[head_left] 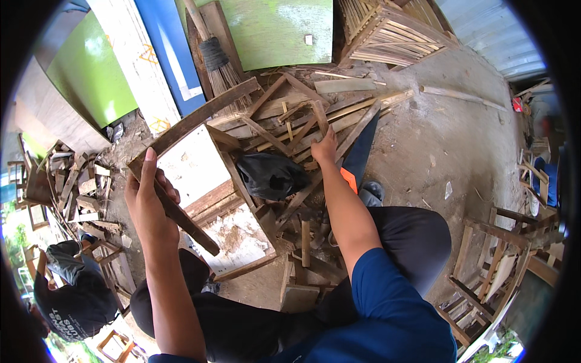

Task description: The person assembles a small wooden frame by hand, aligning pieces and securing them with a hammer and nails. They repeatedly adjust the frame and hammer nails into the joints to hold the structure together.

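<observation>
My left hand [154, 196] is closed round the corner of an L-shaped piece of wooden frame [203, 109]. One dark strip of it runs up and to the right, the other slants down across a wooden box [200, 160] with white panels. Farther right, my right hand [325, 148] grips the lower end of a short wooden piece [319, 115] over a heap of loose wood. A black cloth or bag [272, 175] lies between my arms beside the box. A hammer-like tool with a wooden handle [305, 242] stands below it.
A stick broom [215, 60] leans at the back by green boards [278, 30] and a blue board. Slatted wood [393, 36] stands back right. Scrap wood [78, 193] is piled at left, near another person [72, 296]. Wooden frames [496, 260] stand at right.
</observation>
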Demonstrator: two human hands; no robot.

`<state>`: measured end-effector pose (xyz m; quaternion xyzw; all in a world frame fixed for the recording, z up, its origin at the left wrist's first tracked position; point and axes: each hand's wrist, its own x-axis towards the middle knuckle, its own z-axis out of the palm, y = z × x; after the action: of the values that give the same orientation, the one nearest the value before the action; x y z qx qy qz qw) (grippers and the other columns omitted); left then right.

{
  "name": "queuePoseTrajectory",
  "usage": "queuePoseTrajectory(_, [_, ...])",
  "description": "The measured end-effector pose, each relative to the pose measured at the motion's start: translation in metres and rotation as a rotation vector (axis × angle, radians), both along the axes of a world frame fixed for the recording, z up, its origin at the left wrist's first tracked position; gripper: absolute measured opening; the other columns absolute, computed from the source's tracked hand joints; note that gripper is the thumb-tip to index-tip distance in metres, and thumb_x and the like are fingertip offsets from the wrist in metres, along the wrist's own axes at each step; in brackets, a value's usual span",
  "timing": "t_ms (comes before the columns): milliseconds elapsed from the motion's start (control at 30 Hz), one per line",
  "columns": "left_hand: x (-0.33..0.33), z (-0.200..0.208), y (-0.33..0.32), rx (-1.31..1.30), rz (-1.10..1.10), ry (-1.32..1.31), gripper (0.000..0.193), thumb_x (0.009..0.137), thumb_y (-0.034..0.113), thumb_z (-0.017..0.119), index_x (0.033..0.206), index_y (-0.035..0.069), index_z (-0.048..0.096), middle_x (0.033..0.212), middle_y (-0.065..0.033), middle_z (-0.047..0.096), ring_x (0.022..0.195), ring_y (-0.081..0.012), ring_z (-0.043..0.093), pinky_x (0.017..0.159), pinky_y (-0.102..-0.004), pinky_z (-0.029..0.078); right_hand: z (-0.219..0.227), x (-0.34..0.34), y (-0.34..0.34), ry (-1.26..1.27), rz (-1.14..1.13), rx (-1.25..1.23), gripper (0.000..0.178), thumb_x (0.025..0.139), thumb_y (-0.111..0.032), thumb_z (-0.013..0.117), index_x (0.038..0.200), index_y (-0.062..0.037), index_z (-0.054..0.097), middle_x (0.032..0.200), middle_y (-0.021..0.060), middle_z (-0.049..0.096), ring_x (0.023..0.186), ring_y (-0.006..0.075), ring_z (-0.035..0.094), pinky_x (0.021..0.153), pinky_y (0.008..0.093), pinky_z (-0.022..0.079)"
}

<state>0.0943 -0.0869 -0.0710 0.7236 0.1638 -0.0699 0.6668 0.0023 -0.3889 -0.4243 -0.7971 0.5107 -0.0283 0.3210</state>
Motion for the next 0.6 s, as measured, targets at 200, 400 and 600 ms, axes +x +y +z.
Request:
queuePoseTrajectory(200, [0.007, 0.013, 0.007, -0.026, 0.034, -0.021, 0.025, 0.105, 0.031, 0.073, 0.094, 0.012, 0.059, 0.071, 0.0035, 0.053, 0.053, -0.0072, 0.052, 0.049, -0.0254, 0.041, 0.005, -0.003, 0.019, 0.265, 0.107, 0.056, 0.061, 0.085, -0.021, 0.084, 0.144, -0.0164, 0.066, 0.156, 0.0113, 0.05, 0.148, 0.0358, 0.045, 0.119, 0.0589, 0.04])
queuePoseTrajectory(400, [0.005, 0.03, 0.018, -0.119, 0.063, -0.059, 0.025, 0.105, 0.029, 0.073, 0.093, 0.012, 0.06, 0.071, 0.0028, 0.053, 0.052, -0.0078, 0.053, 0.048, -0.0259, 0.042, 0.036, 0.006, 0.007, -0.425, -0.002, -0.062, 0.039, 0.09, -0.022, 0.085, 0.119, -0.0014, 0.069, 0.111, 0.0229, 0.071, 0.105, 0.0479, 0.069, 0.091, 0.052, 0.053])
queuePoseTrajectory(600, [-0.008, 0.046, 0.04, -0.223, 0.038, -0.119, 0.025, 0.104, 0.03, 0.074, 0.094, 0.01, 0.061, 0.07, 0.002, 0.055, 0.05, -0.0084, 0.053, 0.047, -0.0265, 0.044, 0.197, 0.031, -0.012, -0.781, 0.021, -0.183, 0.038, 0.103, -0.026, 0.072, 0.123, 0.0049, 0.061, 0.108, 0.0291, 0.071, 0.099, 0.048, 0.07, 0.088, 0.0506, 0.053])
